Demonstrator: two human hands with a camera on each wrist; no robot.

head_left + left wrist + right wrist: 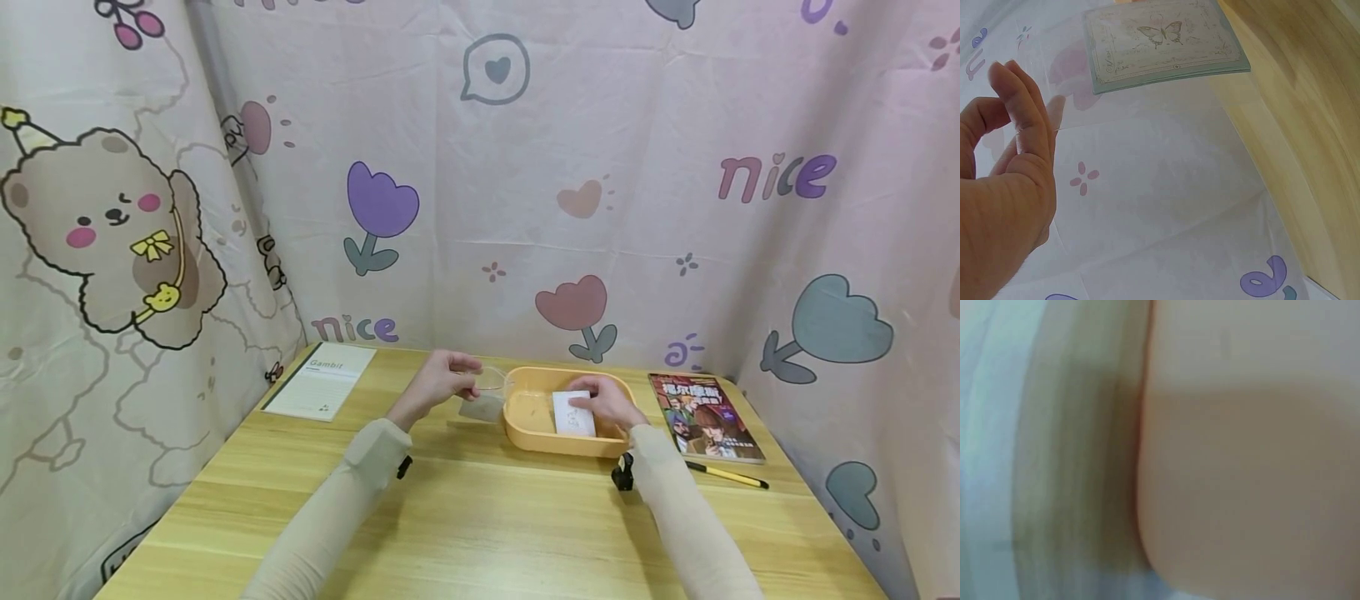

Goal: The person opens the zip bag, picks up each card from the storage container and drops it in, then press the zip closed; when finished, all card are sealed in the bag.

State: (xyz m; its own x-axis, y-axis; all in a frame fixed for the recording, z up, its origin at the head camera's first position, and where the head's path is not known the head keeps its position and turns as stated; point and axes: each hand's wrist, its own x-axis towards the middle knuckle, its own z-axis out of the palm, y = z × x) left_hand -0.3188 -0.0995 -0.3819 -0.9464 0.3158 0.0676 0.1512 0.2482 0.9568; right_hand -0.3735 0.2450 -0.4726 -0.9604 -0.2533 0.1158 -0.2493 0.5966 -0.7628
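My left hand (442, 383) pinches the edge of a clear plastic bag (491, 379) left of the yellow basket (528, 423). Low in the bag sits a thin pad of cards (1169, 40), green-edged with a butterfly printed on its pale face. In the left wrist view, the fingers (1025, 125) are at the bag's side. My right hand (611, 402) holds a small white card (573, 421) with a faint drawing, upright over the basket. The right wrist view is blurred and shows only the basket's wall (1247, 487) and some table; the hand is out of sight there.
A magazine (708, 417) lies to the right of the basket, with a yellow and black pen (727, 476) in front of it. At the far left is a white Gambit notebook (321, 383). A patterned curtain (480, 208) hangs behind the wooden table (480, 525).
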